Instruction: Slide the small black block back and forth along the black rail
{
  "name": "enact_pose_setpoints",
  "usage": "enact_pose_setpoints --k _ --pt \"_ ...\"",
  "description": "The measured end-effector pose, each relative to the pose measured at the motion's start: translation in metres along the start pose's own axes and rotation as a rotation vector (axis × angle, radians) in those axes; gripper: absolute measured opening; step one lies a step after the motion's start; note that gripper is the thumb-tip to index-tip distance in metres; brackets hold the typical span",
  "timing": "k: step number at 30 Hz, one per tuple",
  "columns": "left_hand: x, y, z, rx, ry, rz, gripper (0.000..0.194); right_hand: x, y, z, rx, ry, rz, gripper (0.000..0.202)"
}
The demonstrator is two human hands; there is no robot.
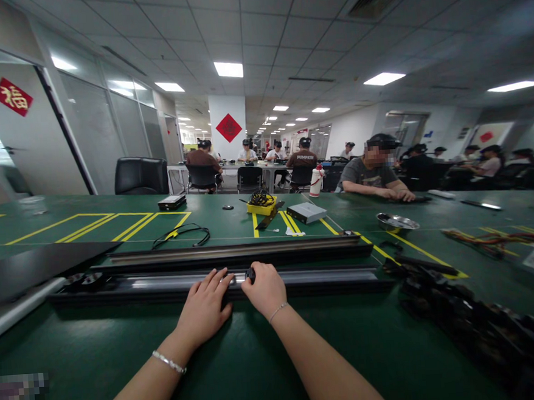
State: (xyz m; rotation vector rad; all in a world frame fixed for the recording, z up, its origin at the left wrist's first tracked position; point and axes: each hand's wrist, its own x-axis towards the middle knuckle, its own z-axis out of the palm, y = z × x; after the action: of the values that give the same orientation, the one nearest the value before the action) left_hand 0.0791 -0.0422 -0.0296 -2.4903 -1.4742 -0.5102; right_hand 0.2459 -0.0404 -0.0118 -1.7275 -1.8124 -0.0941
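A long black channel-shaped bar (327, 275) with a shiny strip along its middle lies crosswise on the green table in front of me. My left hand (204, 308) rests on it with the fingers stretched out. Just to its right, my right hand (265, 290) is closed round a small black part (251, 275) at the bar's shiny strip; the fingers hide most of that part. Behind it lies a second, similar black bar (234, 258). Small black pieces (84, 281) sit at the near bar's left end.
A heap of black parts (476, 319) fills the right side. Farther back are a yellow box with cables (262, 205), a grey box (307, 212), a metal bowl (397, 221) and a coiled black cable (182, 233). A co-worker (375, 171) sits across the table at right.
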Motion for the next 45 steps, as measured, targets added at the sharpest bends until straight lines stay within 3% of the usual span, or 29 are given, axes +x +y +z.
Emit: enact_pose_setpoints --k 45 --pt "0.0006 -0.0009 -0.0019 -0.030 -0.015 -0.003 0.055 0.0032 -0.0008 -0.0040 -0.002 -0.062 0.034 0.012"
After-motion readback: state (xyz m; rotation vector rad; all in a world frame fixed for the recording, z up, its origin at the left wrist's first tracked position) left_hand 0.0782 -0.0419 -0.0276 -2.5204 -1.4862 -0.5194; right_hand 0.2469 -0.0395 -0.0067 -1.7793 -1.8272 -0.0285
